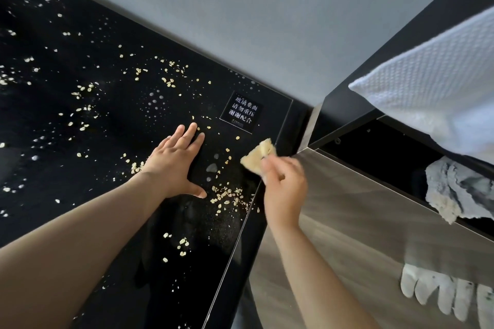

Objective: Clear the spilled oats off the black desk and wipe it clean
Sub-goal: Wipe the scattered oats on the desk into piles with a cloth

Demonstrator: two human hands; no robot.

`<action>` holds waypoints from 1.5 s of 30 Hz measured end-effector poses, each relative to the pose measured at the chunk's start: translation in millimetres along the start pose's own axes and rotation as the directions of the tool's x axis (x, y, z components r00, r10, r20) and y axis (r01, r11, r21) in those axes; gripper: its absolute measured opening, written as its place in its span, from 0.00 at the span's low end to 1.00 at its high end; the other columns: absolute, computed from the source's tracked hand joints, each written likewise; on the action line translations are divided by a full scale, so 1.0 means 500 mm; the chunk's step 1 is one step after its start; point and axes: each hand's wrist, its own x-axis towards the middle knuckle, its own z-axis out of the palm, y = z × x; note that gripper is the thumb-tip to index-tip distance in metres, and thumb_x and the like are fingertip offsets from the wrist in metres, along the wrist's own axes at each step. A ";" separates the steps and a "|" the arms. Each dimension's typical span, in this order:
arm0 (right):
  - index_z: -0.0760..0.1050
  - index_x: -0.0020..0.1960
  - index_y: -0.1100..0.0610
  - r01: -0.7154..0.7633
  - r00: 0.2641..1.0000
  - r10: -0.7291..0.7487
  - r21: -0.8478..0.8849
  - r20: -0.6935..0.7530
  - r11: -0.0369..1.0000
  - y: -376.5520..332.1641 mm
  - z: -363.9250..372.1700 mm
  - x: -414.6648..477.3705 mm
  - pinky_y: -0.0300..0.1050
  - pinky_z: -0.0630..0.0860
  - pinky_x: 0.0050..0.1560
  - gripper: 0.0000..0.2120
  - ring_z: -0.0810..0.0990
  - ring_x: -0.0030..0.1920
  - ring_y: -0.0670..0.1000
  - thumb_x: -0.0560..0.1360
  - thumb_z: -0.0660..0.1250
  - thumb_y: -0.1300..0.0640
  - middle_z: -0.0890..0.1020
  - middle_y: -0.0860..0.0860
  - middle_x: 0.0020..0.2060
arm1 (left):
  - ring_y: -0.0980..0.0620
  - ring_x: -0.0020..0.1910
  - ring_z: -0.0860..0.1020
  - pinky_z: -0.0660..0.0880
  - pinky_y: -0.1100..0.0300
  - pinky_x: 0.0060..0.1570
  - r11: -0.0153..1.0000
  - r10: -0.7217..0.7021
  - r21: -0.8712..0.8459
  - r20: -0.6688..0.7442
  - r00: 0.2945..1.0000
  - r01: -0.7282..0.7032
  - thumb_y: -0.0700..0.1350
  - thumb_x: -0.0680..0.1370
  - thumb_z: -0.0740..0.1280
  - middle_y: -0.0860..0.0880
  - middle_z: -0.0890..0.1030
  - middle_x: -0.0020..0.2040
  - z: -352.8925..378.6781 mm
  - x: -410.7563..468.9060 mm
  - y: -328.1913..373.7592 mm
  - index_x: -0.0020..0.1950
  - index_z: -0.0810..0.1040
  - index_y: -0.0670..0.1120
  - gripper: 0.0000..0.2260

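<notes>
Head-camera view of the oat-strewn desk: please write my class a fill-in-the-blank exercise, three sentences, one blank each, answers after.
Pale ____ lie scattered across the black desk. The right hand pinches a yellowish wiping pad, while the left hand, flat on the desk, holds ____. The small sign near the desk's far corner carries ____ characters.
Missing words: oats; nothing; white.

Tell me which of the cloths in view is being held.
The small yellowish cloth, pinched in the right hand by the black desk edge; the white towel and the crumpled grey rag lie unheld to the right.
</notes>
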 end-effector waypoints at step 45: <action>0.84 0.52 0.58 -0.128 0.991 0.130 0.046 -0.030 0.991 -0.007 -0.046 -0.148 0.24 0.67 0.42 0.08 0.75 0.42 0.37 0.75 0.70 0.60 0.77 0.48 0.43 | 0.51 0.77 0.37 0.36 0.46 0.74 0.998 0.026 0.059 -0.045 0.999 -0.024 0.73 0.69 0.59 0.52 0.35 0.77 0.129 -0.234 -0.041 0.78 0.42 0.50 0.48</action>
